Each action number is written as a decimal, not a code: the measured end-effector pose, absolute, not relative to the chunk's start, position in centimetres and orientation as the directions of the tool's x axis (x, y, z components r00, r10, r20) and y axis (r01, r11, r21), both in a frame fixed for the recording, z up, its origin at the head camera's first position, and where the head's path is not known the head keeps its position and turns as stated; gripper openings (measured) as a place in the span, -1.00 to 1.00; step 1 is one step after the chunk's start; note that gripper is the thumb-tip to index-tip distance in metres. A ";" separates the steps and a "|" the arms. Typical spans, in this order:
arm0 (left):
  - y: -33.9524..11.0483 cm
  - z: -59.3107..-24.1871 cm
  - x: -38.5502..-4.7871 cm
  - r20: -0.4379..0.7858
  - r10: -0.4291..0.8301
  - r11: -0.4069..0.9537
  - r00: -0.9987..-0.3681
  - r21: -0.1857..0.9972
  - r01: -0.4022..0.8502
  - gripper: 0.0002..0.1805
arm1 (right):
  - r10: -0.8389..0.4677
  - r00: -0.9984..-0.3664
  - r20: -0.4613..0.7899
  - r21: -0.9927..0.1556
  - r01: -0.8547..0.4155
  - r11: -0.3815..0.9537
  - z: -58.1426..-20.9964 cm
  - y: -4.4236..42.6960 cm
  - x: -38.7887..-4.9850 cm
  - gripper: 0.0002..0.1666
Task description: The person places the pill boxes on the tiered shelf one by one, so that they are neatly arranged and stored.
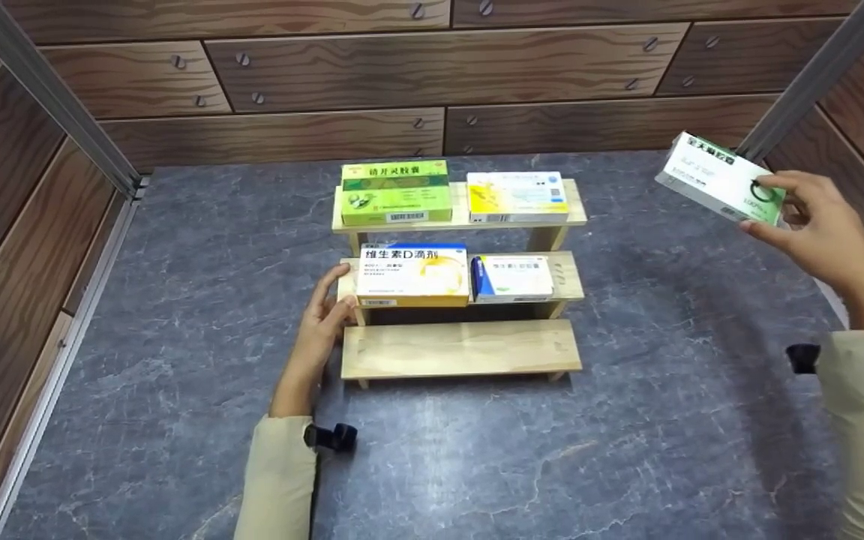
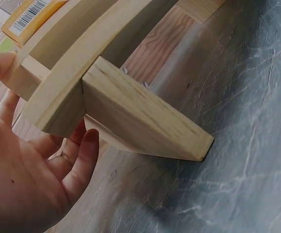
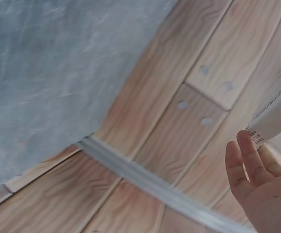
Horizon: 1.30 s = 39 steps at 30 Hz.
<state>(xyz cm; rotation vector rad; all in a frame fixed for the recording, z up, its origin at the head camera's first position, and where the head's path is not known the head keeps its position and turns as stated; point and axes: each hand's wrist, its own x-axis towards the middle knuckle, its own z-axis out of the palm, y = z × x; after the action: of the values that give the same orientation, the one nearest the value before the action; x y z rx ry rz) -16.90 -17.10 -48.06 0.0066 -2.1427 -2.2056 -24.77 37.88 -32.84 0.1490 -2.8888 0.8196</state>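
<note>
A three-step wooden rack (image 1: 462, 349) stands mid-table. My left hand (image 1: 325, 307) grips the left end of its middle step; in the left wrist view the hand (image 2: 38, 179) has its fingers around the wooden edge (image 2: 62, 92). My right hand (image 1: 826, 221) holds a white and green medicine box (image 1: 724, 180) by one end, tilted, in the air to the right of the rack. Only part of that white box (image 3: 274, 109) shows in the right wrist view, above the fingers of the right hand (image 3: 272, 194).
On the top step sit a green box (image 1: 394, 193) and a white and yellow box (image 1: 517, 197). The middle step bears a white and orange box (image 1: 412, 276) and a smaller white and blue box (image 1: 512, 278). Metal rails (image 1: 64, 97) and wood-patterned panels (image 1: 327, 71) border the dark marbled table (image 1: 199, 300).
</note>
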 end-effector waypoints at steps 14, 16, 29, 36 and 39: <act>-17.0 -48.1 -16.9 0.012 -0.060 -0.011 -0.998 1.000 0.013 -0.42 | -0.305 -0.911 0.279 -0.469 -0.406 0.784 -30.8 32.1 -21.2 -0.26; -16.9 -48.1 -16.9 0.009 -0.065 -0.012 -0.998 1.000 0.010 -0.43 | -0.353 -0.885 0.303 -0.467 -0.461 0.755 -30.8 31.4 -20.7 -0.25; -17.0 -48.4 -17.0 0.015 -0.058 -0.021 -0.998 1.000 0.016 -0.42 | -0.562 -0.751 0.346 -0.481 -0.656 0.581 -33.2 26.7 -17.6 -0.23; -17.1 -48.2 -16.9 0.015 -0.058 0.003 -0.998 1.000 0.015 -0.42 | -0.625 -0.708 0.328 -0.462 -0.697 0.548 -35.7 24.6 -15.8 -0.26; -17.1 -48.2 -16.8 0.003 -0.069 0.012 -0.998 1.000 0.002 -0.42 | -0.655 -0.707 0.267 -0.453 -0.692 0.562 -36.9 23.8 -15.3 -0.27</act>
<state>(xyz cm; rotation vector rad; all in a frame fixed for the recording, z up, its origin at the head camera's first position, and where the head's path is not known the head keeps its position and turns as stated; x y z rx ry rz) -16.85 -17.14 -48.21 0.0725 -2.1985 -2.1720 -15.26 23.77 -36.93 1.1724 -2.7159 0.8337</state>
